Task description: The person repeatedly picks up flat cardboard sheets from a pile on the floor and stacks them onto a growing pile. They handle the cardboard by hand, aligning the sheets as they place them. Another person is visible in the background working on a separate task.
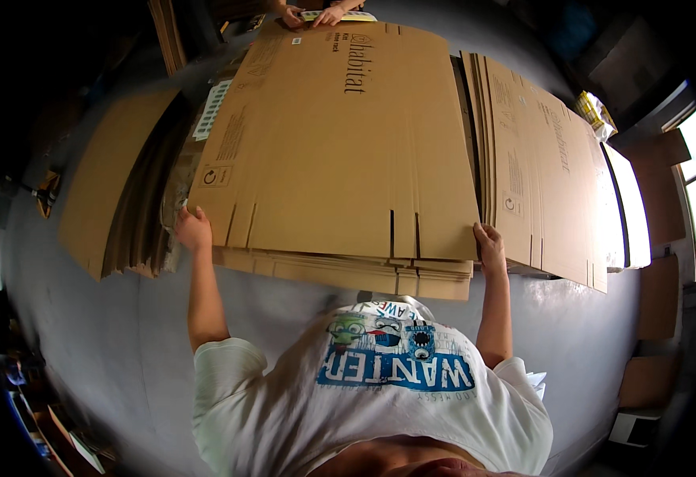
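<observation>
Head view: left hand (193, 229) and right hand (491, 245) each pinch a near corner of the top flattened carton (340, 135) on the stack (348, 272); likely light, stiff, floppy midspan.

Flattened carton (340, 135), centre frame: plain tan-brown, dark print marks, black slot cuts along lower edge. Carton stack (348, 274) beneath it: same tan, layered edge lines. Second stack (539, 175), right of frame: tan, faint dark print. Sheets (110, 183), left of frame: duller brown, in shade. Label strip (211, 109), upper left: white, small rows. Floor (102, 334): grey. T-shirt (364, 397), lower centre: white, blue banner, green and blue cartoon figures.
</observation>
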`<move>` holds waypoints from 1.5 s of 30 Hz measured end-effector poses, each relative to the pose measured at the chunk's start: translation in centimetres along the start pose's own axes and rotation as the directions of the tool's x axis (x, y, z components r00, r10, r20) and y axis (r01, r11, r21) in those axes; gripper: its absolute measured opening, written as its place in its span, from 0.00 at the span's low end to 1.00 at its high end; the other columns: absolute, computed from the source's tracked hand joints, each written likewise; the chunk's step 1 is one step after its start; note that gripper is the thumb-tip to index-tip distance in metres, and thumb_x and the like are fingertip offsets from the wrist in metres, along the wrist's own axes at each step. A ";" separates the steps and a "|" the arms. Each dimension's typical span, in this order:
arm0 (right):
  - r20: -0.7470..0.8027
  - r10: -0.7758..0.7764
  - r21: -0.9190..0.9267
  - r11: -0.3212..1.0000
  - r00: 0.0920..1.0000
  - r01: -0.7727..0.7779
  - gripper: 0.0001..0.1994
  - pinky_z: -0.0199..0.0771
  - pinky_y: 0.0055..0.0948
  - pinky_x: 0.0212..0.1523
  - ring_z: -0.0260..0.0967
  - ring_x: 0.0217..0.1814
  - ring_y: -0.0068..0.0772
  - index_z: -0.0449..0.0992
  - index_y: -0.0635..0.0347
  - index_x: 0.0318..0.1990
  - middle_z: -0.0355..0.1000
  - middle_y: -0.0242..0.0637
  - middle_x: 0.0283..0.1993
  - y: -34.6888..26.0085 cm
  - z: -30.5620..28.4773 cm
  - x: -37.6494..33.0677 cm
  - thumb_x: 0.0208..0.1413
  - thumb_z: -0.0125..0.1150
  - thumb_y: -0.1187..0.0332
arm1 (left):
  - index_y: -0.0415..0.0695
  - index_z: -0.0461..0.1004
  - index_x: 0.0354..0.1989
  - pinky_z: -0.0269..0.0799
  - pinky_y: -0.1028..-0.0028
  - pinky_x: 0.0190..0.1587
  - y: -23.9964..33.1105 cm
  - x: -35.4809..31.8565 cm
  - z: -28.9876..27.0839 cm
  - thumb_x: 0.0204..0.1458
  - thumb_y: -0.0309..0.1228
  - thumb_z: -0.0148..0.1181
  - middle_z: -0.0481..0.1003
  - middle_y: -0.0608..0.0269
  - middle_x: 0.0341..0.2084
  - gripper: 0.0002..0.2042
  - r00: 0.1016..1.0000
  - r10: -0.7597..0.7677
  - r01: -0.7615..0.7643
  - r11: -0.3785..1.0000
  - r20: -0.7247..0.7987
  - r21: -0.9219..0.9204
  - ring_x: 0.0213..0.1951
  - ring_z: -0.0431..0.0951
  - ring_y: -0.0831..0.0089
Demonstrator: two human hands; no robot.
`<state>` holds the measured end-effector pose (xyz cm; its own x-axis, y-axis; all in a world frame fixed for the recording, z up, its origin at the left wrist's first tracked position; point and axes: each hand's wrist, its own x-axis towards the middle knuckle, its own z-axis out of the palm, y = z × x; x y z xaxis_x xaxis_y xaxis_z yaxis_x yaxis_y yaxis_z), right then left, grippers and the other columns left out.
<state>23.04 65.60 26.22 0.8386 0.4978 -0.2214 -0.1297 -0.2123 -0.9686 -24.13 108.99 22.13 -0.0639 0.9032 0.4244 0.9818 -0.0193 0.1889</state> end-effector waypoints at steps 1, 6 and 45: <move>0.012 -0.011 0.046 0.999 1.000 0.011 0.14 0.63 0.19 0.27 0.62 0.27 0.17 0.72 0.69 0.38 0.69 0.28 0.28 -0.4 0.2 -0.1 0.56 0.55 0.63 | 0.44 0.68 0.47 0.67 0.57 0.46 -0.1 0.2 -0.1 0.52 0.42 0.53 0.72 0.54 0.44 0.18 1.000 0.007 -0.007 1.000 0.029 -0.002 0.44 0.73 0.55; 0.150 -0.052 0.261 0.965 0.987 0.011 0.17 0.69 0.19 0.37 0.69 0.36 0.21 0.67 0.72 0.51 0.72 0.34 0.38 -5.8 -0.8 -0.9 0.59 0.51 0.67 | 0.43 0.71 0.44 0.71 0.58 0.42 0.8 2.6 -4.3 0.55 0.46 0.45 0.74 0.52 0.38 0.19 0.974 0.031 -0.050 0.996 0.226 0.079 0.43 0.73 0.55; 0.011 0.022 0.042 0.999 1.000 -0.023 0.18 0.69 0.23 0.41 0.69 0.42 0.24 0.68 0.67 0.51 0.72 0.35 0.42 3.2 0.4 0.8 0.57 0.53 0.66 | 0.45 0.74 0.34 0.71 0.57 0.32 0.1 2.4 -0.3 0.56 0.45 0.43 0.75 0.55 0.32 0.17 0.994 -0.032 0.036 0.999 0.103 -0.040 0.34 0.75 0.53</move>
<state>23.05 65.63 22.87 0.8297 0.5020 -0.2441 -0.1709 -0.1879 -0.9672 -24.26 111.05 23.42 -0.0764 0.9428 0.3245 0.9708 -0.0039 0.2398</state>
